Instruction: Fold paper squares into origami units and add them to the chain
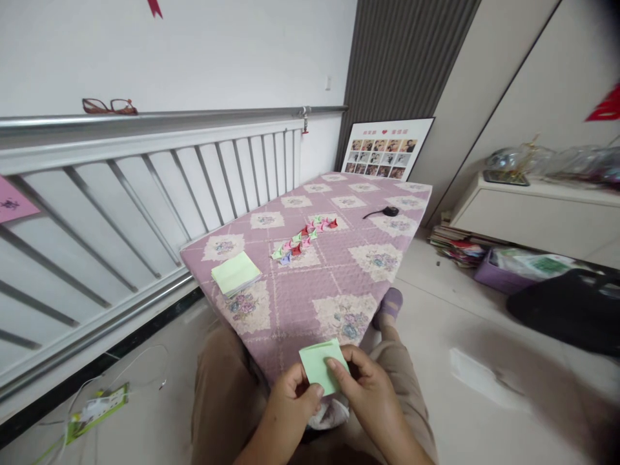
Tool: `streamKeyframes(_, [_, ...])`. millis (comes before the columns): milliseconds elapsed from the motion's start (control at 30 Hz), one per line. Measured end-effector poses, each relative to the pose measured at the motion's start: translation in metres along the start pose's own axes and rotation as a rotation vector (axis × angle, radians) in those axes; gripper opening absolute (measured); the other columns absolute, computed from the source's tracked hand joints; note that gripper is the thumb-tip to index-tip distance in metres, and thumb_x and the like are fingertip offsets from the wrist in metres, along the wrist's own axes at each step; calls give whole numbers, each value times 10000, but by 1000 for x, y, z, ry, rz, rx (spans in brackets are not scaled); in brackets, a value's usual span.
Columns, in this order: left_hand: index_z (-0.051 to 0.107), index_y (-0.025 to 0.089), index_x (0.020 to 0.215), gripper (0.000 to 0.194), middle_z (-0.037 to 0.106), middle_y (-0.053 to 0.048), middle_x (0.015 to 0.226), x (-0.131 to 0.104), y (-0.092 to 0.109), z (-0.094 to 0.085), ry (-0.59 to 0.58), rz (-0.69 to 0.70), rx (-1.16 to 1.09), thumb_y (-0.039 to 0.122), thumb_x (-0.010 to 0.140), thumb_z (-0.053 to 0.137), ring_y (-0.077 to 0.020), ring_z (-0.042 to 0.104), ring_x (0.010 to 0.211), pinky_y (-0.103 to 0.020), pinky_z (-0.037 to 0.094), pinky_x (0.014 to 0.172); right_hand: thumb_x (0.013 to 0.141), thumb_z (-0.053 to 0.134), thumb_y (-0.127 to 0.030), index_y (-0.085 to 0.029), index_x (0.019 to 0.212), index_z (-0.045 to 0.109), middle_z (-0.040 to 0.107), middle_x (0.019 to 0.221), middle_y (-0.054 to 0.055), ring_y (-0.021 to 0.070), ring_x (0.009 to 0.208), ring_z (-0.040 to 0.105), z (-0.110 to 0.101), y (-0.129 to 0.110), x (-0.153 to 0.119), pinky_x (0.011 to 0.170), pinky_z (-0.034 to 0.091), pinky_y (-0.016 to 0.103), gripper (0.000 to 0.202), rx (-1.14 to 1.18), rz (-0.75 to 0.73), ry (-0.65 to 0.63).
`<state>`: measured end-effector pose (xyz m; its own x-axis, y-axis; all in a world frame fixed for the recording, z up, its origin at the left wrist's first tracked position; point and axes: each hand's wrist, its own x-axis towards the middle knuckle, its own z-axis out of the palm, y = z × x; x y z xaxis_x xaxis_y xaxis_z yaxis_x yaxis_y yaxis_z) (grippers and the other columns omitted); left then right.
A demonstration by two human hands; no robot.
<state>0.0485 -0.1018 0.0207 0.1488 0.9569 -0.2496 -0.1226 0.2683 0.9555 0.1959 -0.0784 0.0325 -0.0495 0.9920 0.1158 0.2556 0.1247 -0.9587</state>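
Observation:
A folded square of light green paper (320, 367) is held over the near edge of the table, between both of my hands. My left hand (296, 397) pinches its lower left corner, thumb on top. Along the right side, my right hand (364, 381) grips the paper with its thumb lying across the front. The layers part slightly along the upper edge. Farther up the table lie several small folded paper pieces (296, 248) in green, pink, red and blue, grouped in rows. To the left sits a stack of square paper sheets (236, 274), light green on top.
A purple flowered cloth covers the table (290, 310). A black object with a thin tail (390, 211) rests near its right edge. The white radiator (217, 187) runs along the left, with glasses (110, 106) on the pipe above. A photo board (387, 148) leans behind.

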Motion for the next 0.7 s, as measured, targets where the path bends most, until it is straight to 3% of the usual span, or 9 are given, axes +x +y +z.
streamKeyframes(200, [637,116,899,240,622,-23,764,-1,-4,-3,-13,-7,30,245,699,606,-81,445,560,-214,372,563,749,664,-460,-213,676,462,452,587,-52,102,536,412,5,6,1,489,354,208,327,198,92,77])
streamKeyframes(400, [626,135,895,192,621,-8,747,1,-9,-4,-7,5,77,217,725,591,-85,447,563,-208,358,560,672,712,-532,-224,959,502,503,616,-63,115,531,470,5,1,7,490,391,225,471,377,225,45])
streamKeyframes(567, [576,148,745,128,547,27,616,1,-7,-9,12,-24,224,275,733,578,-96,448,537,-212,351,535,778,586,-561,-191,705,512,452,580,-52,95,518,409,3,6,10,478,356,212,384,247,226,-5])
streamKeyframes(700, [502,170,657,151,483,49,550,1,-4,-11,1,-43,371,277,761,531,-97,440,514,-215,332,522,839,496,-513,-203,715,516,475,603,-39,117,552,436,7,18,17,505,372,225,334,33,103,39])
